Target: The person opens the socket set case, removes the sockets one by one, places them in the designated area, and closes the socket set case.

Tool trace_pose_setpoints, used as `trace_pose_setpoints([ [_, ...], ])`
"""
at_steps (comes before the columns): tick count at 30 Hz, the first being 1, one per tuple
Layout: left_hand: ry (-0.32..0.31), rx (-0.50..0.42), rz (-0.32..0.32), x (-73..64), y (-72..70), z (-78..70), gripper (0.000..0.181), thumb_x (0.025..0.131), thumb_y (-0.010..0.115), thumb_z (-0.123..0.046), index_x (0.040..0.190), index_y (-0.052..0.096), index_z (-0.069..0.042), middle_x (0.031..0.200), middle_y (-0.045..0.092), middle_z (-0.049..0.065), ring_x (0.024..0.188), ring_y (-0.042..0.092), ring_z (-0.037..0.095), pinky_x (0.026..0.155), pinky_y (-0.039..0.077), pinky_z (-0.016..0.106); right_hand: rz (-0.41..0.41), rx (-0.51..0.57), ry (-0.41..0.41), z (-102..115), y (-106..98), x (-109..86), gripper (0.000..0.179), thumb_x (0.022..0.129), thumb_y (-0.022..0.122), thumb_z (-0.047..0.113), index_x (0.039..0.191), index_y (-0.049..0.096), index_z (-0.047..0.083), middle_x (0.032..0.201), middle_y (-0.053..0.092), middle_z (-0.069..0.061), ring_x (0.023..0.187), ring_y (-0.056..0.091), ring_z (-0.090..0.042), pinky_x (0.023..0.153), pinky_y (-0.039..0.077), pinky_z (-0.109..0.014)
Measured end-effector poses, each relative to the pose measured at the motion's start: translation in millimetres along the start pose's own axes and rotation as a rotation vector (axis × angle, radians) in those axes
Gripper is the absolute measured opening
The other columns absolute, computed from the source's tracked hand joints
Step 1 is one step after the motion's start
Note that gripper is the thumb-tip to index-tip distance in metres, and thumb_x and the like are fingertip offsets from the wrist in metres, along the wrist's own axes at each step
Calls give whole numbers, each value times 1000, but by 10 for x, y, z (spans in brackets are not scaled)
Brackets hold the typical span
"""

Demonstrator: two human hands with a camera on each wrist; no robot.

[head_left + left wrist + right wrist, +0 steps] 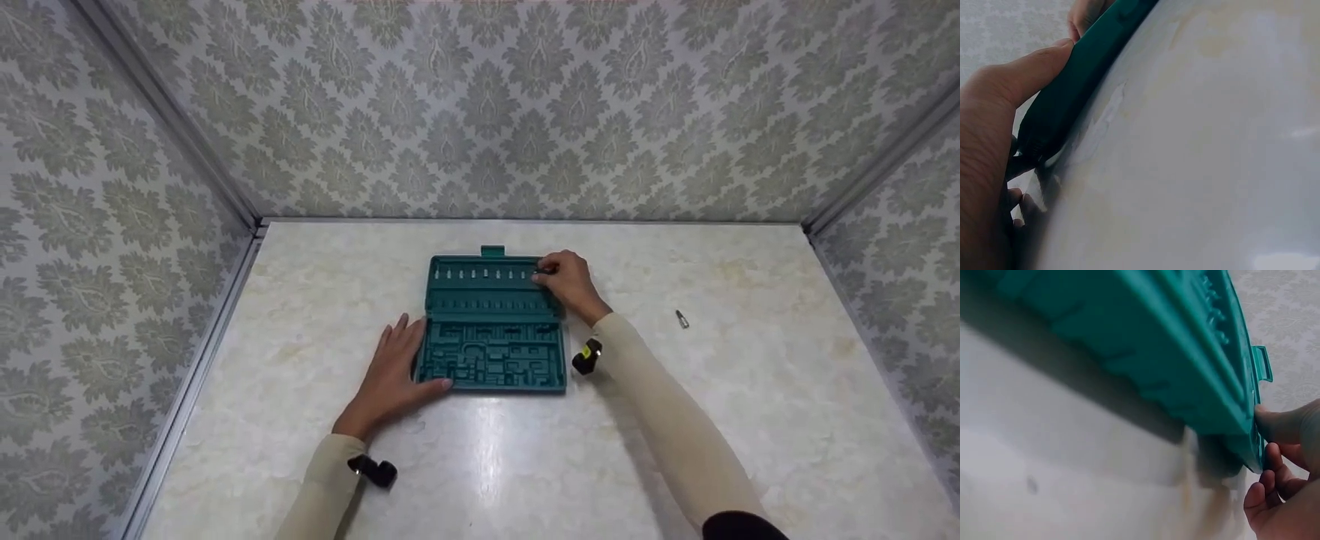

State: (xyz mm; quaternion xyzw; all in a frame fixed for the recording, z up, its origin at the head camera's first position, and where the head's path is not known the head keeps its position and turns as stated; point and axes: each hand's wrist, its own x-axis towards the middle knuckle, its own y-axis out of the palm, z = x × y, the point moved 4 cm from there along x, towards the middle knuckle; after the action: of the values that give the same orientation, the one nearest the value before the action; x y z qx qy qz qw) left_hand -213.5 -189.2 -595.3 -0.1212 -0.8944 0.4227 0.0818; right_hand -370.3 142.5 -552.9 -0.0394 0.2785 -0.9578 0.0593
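Note:
A green plastic bit case (491, 316) lies open on the table, its lid away from me and its molded tray towards me. Several small silver bits (485, 274) stand in a row in the lid. My left hand (390, 379) braces the near left corner, fingers extended along the side and thumb (1050, 62) against the front edge. At the lid's far right corner, my right hand (571, 281) pinches a small dark bit (547, 270) at the end of the row, mostly hidden by the fingers. The right wrist view shows the thumb (1280, 424) against the lid's edge.
One loose bit (682, 319) lies on the marbled table (750, 405), right of the case. The lid's latch (492, 250) sticks out at the far side. Patterned walls (487, 112) enclose the table at the back and both sides.

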Motion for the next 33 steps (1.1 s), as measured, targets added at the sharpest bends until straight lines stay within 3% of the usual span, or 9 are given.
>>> trace_pose_setpoints([
  [4, 0, -9, -4, -12, 6, 15, 126, 85, 77, -78, 178, 19, -15, 183, 22, 8, 172, 2, 29, 138, -1, 52, -31, 25, 1, -11, -20, 21, 14, 101, 78, 3, 113, 82, -4, 112, 78, -18, 98, 69, -28, 90, 59, -44],
  [8, 7, -6, -2, -6, 7, 24, 127, 85, 78, -76, 178, 19, -14, 183, 22, 8, 172, 2, 29, 138, -1, 51, -79, 80, -23, 8, -104, 28, 14, 101, 78, 6, 112, 82, -2, 107, 77, -15, 94, 62, -24, 85, 52, -37],
  [15, 21, 9, 0, 2, 2, 17, 126, 86, 77, -76, 177, 20, -11, 182, 25, 11, 172, 5, 31, 138, -1, 51, -128, 133, -84, 32, -339, -88, 23, 103, 78, 11, 118, 79, -5, 115, 77, -16, 107, 66, -28, 94, 53, -39],
  [24, 23, 15, -7, -2, 8, 11, 125, 87, 78, -73, 177, 20, -9, 182, 26, 13, 171, 7, 34, 138, -1, 53, -203, 152, -94, -163, -658, -458, 24, 104, 79, 13, 119, 78, -5, 117, 79, -17, 102, 71, -22, 85, 57, -21],
  [33, 44, 1, -15, -10, -4, 6, 124, 87, 78, -73, 177, 20, -10, 182, 27, 12, 171, 5, 33, 138, -1, 53, -364, 161, -98, -433, -998, -977, 22, 102, 79, 7, 120, 79, -5, 117, 79, -21, 94, 69, -7, 79, 55, -13],
])
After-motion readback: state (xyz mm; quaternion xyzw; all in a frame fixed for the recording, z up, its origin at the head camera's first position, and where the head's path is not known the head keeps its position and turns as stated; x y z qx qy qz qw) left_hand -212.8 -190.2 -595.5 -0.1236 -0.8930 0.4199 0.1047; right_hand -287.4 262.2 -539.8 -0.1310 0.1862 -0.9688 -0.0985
